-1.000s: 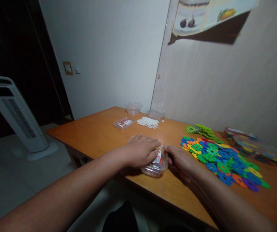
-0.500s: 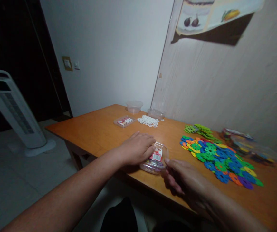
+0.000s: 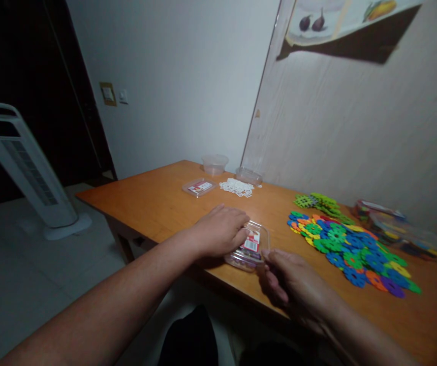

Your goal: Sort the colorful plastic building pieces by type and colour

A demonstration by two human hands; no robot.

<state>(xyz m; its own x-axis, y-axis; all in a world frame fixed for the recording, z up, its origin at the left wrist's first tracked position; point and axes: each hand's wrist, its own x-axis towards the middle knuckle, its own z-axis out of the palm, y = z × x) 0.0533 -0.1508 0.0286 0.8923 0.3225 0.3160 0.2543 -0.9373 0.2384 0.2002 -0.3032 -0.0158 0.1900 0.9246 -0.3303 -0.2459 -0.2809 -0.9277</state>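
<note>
Both hands are at the near edge of the counter (image 3: 157, 203), on a small clear plastic box (image 3: 249, 247) with a red and white label on its lid. The left hand (image 3: 220, 231) lies flat on the left part of the box, palm down, fingers stretched over the lid and pressing on it; it covers the box but does not close around it. The right hand (image 3: 292, 284) is just beside the right corner of the box, fingers bent loosely, and its fingertips (image 3: 270, 254) seem to touch the edge of the box. I cannot tell whether this hand really grips it. The box stands on the counter close to the front edge, and coloured pieces show dimly inside it.

To the right of the box, a little apart, a wide flat heap of coloured plastic discs (image 3: 350, 249) is spread on the counter: blue, green, yellow, orange and purple. Behind this heap is a smaller group of green discs (image 3: 319, 202). Farther right, near the wall, there are more clear boxes with coloured pieces (image 3: 389, 223), blurred.

At the far side of the counter lie a pile of white pieces (image 3: 237, 187), a flat clear lid with a label (image 3: 199, 187), a round clear tub (image 3: 214, 164) and another clear container (image 3: 249, 176). On the floor to the left stands a white tower fan (image 3: 24, 168).
</note>
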